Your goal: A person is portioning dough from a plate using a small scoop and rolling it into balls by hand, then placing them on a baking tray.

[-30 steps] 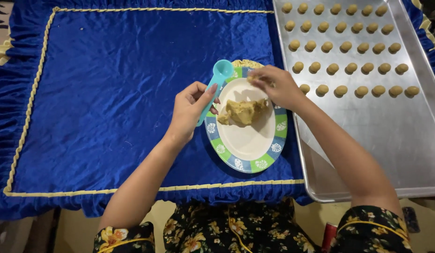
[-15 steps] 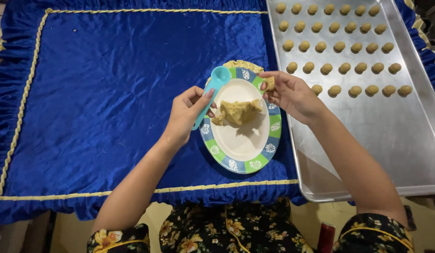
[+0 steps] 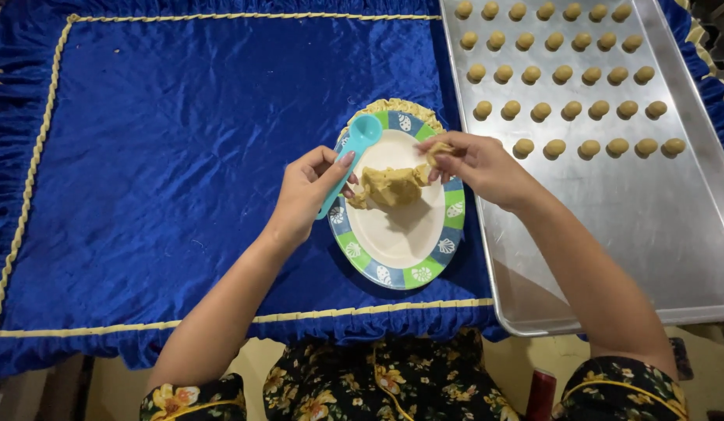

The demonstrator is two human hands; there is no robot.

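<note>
A white plate (image 3: 401, 234) with a green and blue patterned rim lies on a blue velvet cloth (image 3: 182, 156). A lump of tan dough (image 3: 389, 185) sits on its upper half. My left hand (image 3: 311, 191) grips a teal plastic spoon (image 3: 354, 144), bowl end up, beside the dough. My right hand (image 3: 475, 164) pinches a small piece of dough (image 3: 438, 150) at the plate's upper right edge, still touching the lump.
A large metal baking tray (image 3: 635, 218) lies to the right, with several rows of small dough balls (image 3: 564, 74) on its far half. The cloth has a gold cord border and ruffled edge. My floral-patterned clothing shows at the bottom.
My right hand has come back from near the tray's dough balls to the lump on the plate and now pinches off a piece. My left hand and the spoon stay beside the dough.
</note>
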